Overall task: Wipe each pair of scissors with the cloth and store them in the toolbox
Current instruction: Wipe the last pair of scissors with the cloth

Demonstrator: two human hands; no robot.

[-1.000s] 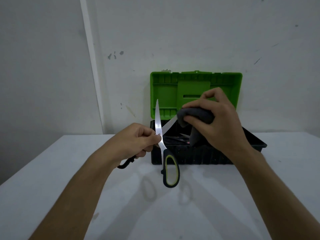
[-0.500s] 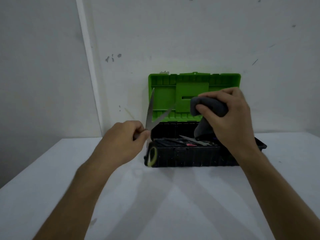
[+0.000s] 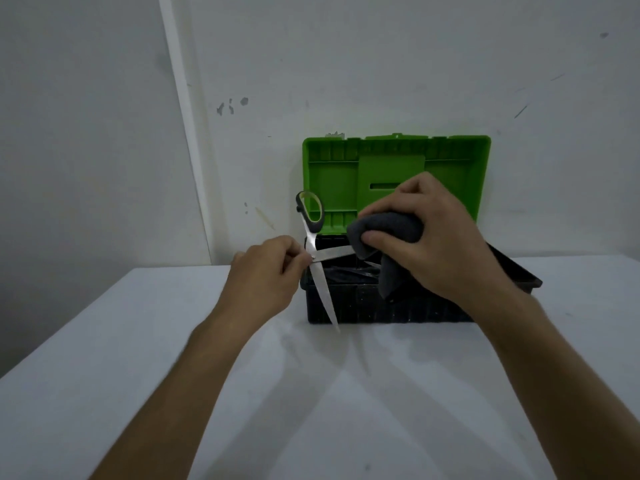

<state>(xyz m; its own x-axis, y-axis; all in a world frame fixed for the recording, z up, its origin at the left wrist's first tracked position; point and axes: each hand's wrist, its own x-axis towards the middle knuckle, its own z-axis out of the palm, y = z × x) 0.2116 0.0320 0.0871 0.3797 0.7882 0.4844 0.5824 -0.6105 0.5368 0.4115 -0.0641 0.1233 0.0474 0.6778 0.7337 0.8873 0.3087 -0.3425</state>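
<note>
Honestly, what's inside the toolbox is too dark to make out. Left hand pinches the scissors at the pivot, blades spread wide, one handle hidden behind it. Right hand is closed around the grey cloth, wrapped over one blade tip just above the toolbox.

White table fills the lower view. Behind it a pale wall with dark scuff marks. A white strip runs down the wall at left.
</note>
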